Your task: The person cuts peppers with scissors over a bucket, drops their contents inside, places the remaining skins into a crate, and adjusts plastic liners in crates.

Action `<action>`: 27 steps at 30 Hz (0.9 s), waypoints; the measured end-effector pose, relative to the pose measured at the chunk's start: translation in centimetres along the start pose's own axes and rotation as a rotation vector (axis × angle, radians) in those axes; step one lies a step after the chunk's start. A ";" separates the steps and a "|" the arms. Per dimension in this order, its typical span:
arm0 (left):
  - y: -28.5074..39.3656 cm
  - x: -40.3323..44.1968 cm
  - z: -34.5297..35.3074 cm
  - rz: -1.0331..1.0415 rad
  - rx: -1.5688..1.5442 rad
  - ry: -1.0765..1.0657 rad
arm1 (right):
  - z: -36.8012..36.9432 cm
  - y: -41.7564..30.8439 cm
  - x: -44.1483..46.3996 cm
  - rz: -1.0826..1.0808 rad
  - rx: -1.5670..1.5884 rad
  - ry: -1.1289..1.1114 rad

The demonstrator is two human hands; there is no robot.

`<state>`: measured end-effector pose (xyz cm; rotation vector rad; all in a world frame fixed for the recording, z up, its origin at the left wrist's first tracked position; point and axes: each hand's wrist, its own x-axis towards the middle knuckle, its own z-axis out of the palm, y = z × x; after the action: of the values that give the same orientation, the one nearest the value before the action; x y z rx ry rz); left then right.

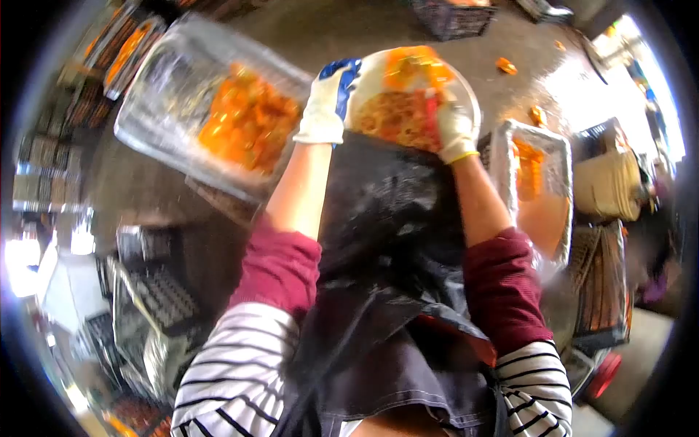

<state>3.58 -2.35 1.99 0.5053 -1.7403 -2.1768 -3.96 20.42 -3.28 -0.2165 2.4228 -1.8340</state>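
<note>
A white round tub [472, 102] stands in front of my black apron, with many small orange-brown pieces [393, 116] inside it. A larger glossy orange piece [415, 67], possibly a pepper, is at the tub's far side. My left hand [331, 102], in a white glove with a blue palm, is at the left rim, its fingers curled around it. On the right side of the tub, my right hand [455, 127] is gloved and blurred. Its fingers are closed on a red, elongated thing [431, 120], whose kind I cannot make out.
At left lies a big plastic-lined bin [167, 62] with orange pieces [251, 120] in it. To the right stands a lined tray [564, 175] holding more orange pieces. A beige bucket [604, 186] and dark crates [455, 20] surround the area. Orange scraps [506, 66] lie on the floor.
</note>
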 end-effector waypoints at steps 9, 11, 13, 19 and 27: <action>-1.1 -6.0 -22.8 0.094 0.012 0.458 | -5.3 -3.3 -0.3 0.310 1.327 0.370; -1.3 -7.2 -23.1 -0.007 0.170 0.492 | -6.5 0.6 1.4 0.258 1.387 0.180; -1.8 -7.0 -22.6 -0.103 0.361 0.433 | -6.3 1.1 2.2 0.235 1.334 0.063; -8.5 -1.6 -20.5 -0.087 1.214 0.066 | -3.6 -4.1 0.1 0.387 1.164 -0.054; -6.3 -0.4 -19.5 -0.382 1.254 -0.193 | -2.7 -4.0 -0.1 0.390 1.112 -0.133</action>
<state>12.72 -17.77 -8.02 0.9482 -3.1932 -1.0188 -4.08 21.92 1.33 0.2043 0.9693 -2.4724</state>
